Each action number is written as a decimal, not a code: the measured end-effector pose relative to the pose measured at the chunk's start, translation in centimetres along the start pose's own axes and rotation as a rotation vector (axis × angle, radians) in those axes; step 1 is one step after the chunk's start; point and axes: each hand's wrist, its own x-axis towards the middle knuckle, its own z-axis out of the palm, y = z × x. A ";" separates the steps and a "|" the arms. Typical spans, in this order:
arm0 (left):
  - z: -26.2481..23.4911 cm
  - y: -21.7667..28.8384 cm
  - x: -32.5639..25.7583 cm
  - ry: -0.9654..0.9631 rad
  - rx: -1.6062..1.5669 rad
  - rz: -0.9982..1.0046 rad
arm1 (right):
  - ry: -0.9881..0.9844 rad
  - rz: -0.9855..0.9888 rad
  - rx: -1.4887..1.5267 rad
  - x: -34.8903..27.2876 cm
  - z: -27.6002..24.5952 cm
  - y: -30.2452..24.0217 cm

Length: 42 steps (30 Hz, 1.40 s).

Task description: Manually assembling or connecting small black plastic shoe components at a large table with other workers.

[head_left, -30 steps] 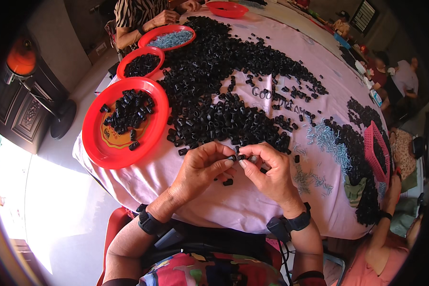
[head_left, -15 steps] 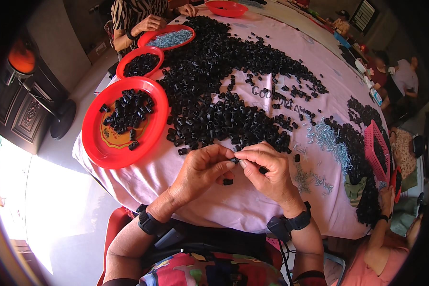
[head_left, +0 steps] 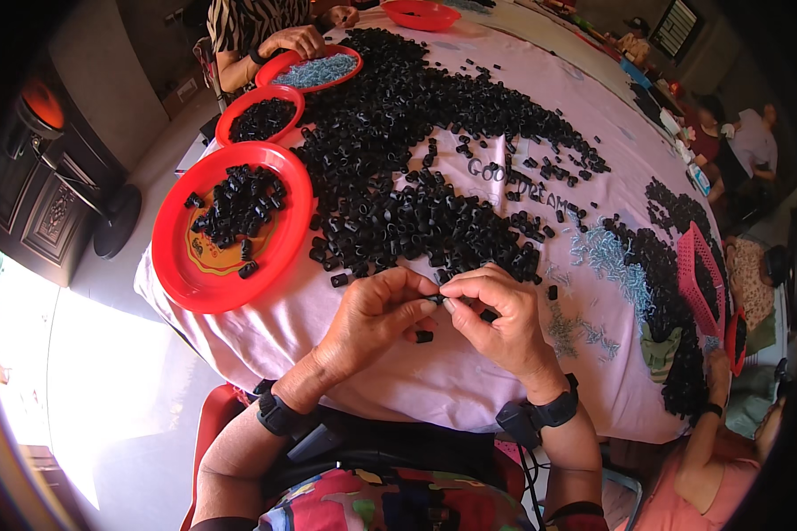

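My left hand point(head_left: 367, 319) and my right hand point(head_left: 498, 320) meet at the near edge of a pile, fingertips pinched together on one small black plastic cap point(head_left: 436, 299). Fingers cover most of that piece, so its details are hidden. Just below my left fingertips, a single black cap point(head_left: 424, 337) lies on the cloth. Beyond my hands spreads a large heap of short, hollow black caps point(head_left: 425, 221). To the left, a red plate point(head_left: 175, 265) with a yellow patterned centre carries a cluster of joined or piled black pieces point(head_left: 239, 205).
Farther left stand a red dish of black pieces point(head_left: 264, 121) and a red plate of bluish screws point(head_left: 319, 73), with a co-worker's hand point(head_left: 299, 41) over it. Loose screws point(head_left: 613, 270) and a pink basket point(head_left: 700, 279) lie right. A pink cloth point(head_left: 372, 389) covers the table.
My hands keep their pinch and have barely shifted. Across the table, the co-worker's hand has moved right, over the plate of screws.
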 end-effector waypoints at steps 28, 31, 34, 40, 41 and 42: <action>1.1 -0.8 -0.3 0.099 0.100 0.043 | 0.002 -0.088 -0.040 -0.2 0.4 0.6; 1.3 -0.9 -0.3 0.109 0.097 0.052 | -0.008 0.018 0.059 -0.3 0.5 0.7; 1.8 -1.3 -0.2 0.145 0.063 0.062 | 0.021 -0.045 0.001 -0.2 0.7 0.8; 2.2 -1.4 -0.1 0.187 0.114 0.096 | -0.027 0.094 0.031 -0.5 0.5 0.9; 2.3 -1.4 -0.1 0.191 0.082 0.085 | 0.009 0.052 0.011 -0.4 0.7 0.8; 2.3 -1.3 -0.1 0.190 0.084 0.084 | 0.044 0.010 -0.009 -0.4 0.8 0.8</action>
